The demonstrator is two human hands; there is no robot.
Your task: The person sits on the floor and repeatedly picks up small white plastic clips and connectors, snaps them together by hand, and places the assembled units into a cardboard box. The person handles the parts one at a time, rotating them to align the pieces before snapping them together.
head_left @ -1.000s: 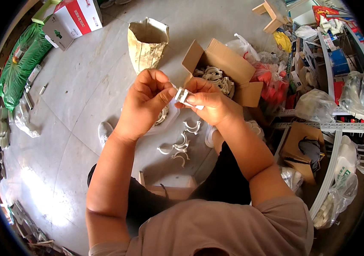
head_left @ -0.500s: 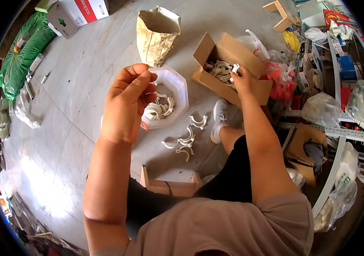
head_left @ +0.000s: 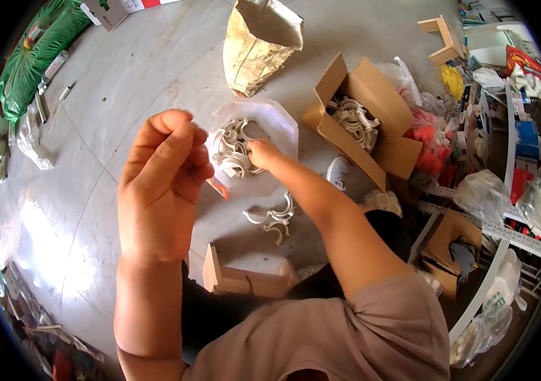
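Note:
My left hand (head_left: pixel 166 184) is raised left of a translucent white octagonal tub (head_left: pixel 291 136), with the fingers curled and the thumb against them. Whatever it may pinch is hidden behind the fingertips. Inside the tub lies a heap of white plastic pipe clips (head_left: pixel 229 146). My right hand (head_left: pixel 265 155) reaches over the tub's right side, its fingers closed among the clips and seemingly on one of them; the fingertips are partly covered. Right of the tub stands an open cardboard box (head_left: pixel 340 149) holding more curved white clips (head_left: pixel 354 120).
A few loose clips (head_left: pixel 277 216) lie on the floor below the tub. Beyond it stands a worn paper sack (head_left: pixel 245 63). Shelves (head_left: pixel 524 244) with plastic bags line the right. A wooden stool (head_left: pixel 251 279) is between my legs, and a green bag (head_left: pixel 39 60) lies far left.
My right hand has moved left from the cardboard box, where it held a white pipe clip, into the tub. My left hand has shifted left and nearer, away from the tub. The view has shifted slightly.

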